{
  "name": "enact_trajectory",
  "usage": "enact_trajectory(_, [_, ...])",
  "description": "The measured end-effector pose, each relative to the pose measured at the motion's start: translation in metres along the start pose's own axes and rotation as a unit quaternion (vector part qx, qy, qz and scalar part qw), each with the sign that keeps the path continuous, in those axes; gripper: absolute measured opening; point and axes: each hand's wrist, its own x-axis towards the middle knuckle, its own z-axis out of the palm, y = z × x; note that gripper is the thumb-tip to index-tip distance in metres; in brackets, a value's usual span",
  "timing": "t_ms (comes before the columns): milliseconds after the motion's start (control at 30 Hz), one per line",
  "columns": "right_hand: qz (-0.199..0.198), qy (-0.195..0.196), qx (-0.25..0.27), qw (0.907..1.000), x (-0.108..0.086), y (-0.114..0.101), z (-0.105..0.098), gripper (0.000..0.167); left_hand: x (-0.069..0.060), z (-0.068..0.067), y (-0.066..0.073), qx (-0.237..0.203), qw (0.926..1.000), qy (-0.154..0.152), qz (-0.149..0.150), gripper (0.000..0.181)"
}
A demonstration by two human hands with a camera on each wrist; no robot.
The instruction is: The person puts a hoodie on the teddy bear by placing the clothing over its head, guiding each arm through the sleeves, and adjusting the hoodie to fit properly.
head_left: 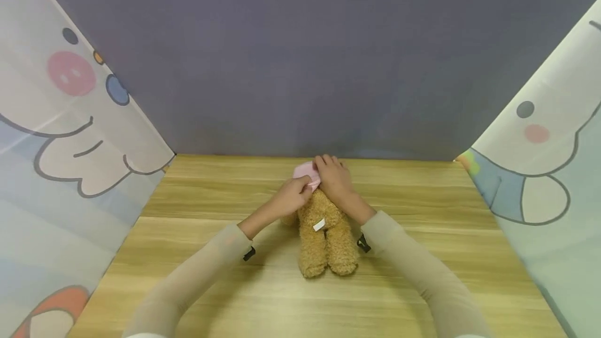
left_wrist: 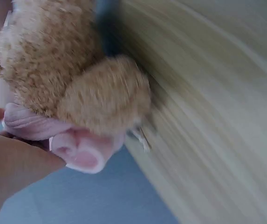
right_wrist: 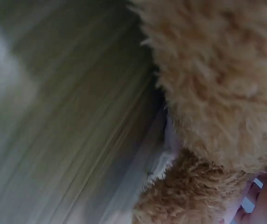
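Note:
A curly brown plush toy (head_left: 318,213) lies on the table with its legs toward me and a white tag on its body. A pink cloth hat (head_left: 304,170) covers its head end. My left hand (head_left: 293,194) pinches the hat's near edge between thumb and fingers. On the other side, my right hand (head_left: 334,177) curls its fingers over the hat and head; its thumb is hidden. In the left wrist view the hat (left_wrist: 84,151) shows a rounded flap with a pale rim, beside a whitish cord (left_wrist: 142,140). Fur (right_wrist: 217,84) fills much of the right wrist view.
The wooden table (head_left: 211,275) ends at a dark grey panel (head_left: 300,67) just beyond the hands. Cartoon-printed sheets (head_left: 61,134) stand along the left and right sides. Black straps (head_left: 363,243) hang from both wrists.

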Motion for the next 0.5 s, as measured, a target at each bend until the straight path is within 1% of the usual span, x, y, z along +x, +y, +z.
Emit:
enact_trajectory(33, [0.001,0.000,0.010,1.0000,0.000,0.001,0.000,0.036,-0.001,0.001,-0.001,0.011,0.9999,0.005,0.003,0.005])
enact_trajectory(133, [-0.005,-0.020,0.062,0.9978,-0.002,0.005,-0.004,0.042,0.001,0.007,-0.007,0.067,0.9973,0.029,0.002,0.018])
enact_trajectory(167, [-0.008,-0.034,0.082,0.9961,-0.003,0.007,-0.007,0.046,0.002,0.009,-0.009,0.086,0.9955,0.040,-0.004,0.022])
enact_trajectory(233, [-0.014,-0.073,0.122,0.9897,-0.006,0.011,-0.012,0.055,0.004,0.013,-0.012,0.122,0.9902,0.063,-0.023,0.028])
enact_trajectory(267, [-0.013,-0.094,0.141,0.9854,-0.007,0.012,-0.016,0.059,0.005,0.014,-0.014,0.143,0.9866,0.071,-0.033,0.033])
enact_trajectory(300, [-0.008,-0.113,0.155,0.9814,-0.007,0.014,-0.019,0.062,0.007,0.015,-0.015,0.170,0.9818,0.076,-0.037,0.033])
enact_trajectory(367, [0.002,-0.137,0.154,0.9784,-0.008,0.017,-0.026,0.063,0.011,0.016,-0.016,0.219,0.9717,0.081,-0.039,0.030])
enact_trajectory(400, [0.003,-0.142,0.145,0.9792,-0.007,0.018,-0.028,0.061,0.014,0.015,-0.016,0.242,0.9660,0.084,-0.033,0.026])
enact_trajectory(467, [0.002,-0.138,0.109,0.9844,-0.005,0.019,-0.031,0.053,0.019,0.014,-0.016,0.275,0.9573,0.086,-0.023,0.022])
enact_trajectory(500, [0.000,-0.134,0.090,0.9869,-0.005,0.019,-0.030,0.048,0.020,0.013,-0.017,0.281,0.9555,0.087,-0.016,0.020])
